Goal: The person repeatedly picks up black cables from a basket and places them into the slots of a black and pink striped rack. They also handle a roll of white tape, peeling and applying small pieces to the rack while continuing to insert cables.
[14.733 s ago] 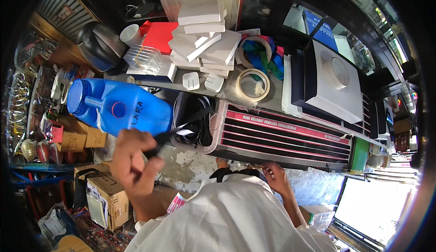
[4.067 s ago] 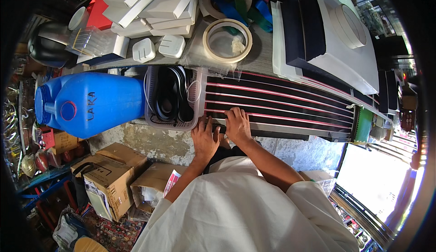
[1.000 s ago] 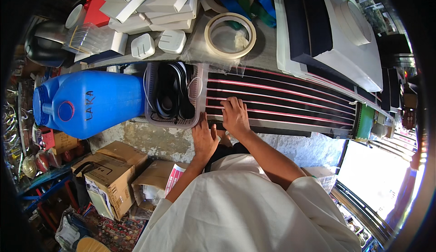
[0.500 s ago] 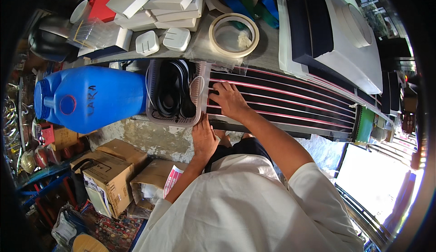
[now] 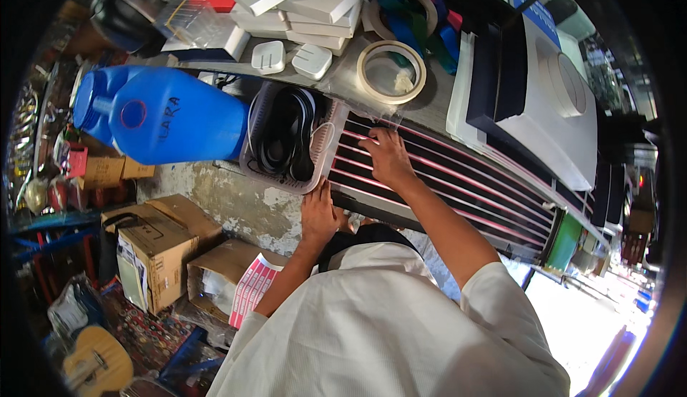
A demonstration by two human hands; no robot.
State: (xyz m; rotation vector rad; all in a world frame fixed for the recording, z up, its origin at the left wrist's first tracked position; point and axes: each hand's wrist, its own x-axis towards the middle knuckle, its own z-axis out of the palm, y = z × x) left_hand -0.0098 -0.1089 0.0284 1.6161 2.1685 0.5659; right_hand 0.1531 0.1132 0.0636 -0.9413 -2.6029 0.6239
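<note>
With right hand [image 5: 391, 159] over black-and-pink strips [image 5: 465, 177], centre frame, left hand [image 5: 318, 214] beside pale basket [image 5: 331, 141], cannot tell either grip

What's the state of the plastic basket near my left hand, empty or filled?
Not empty: black coils take up much of the basket, near your left hand. How deep they go, I cannot tell.

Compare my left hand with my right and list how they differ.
The left hand is closer to your body, while the right hand reaches farther out.
The left is by the near corner of the pale basket; the right is over the black strips.
The left's fingers look fairly straight, pointing away from you; the right's are bent, angled leftward.
Both are bare.
</note>
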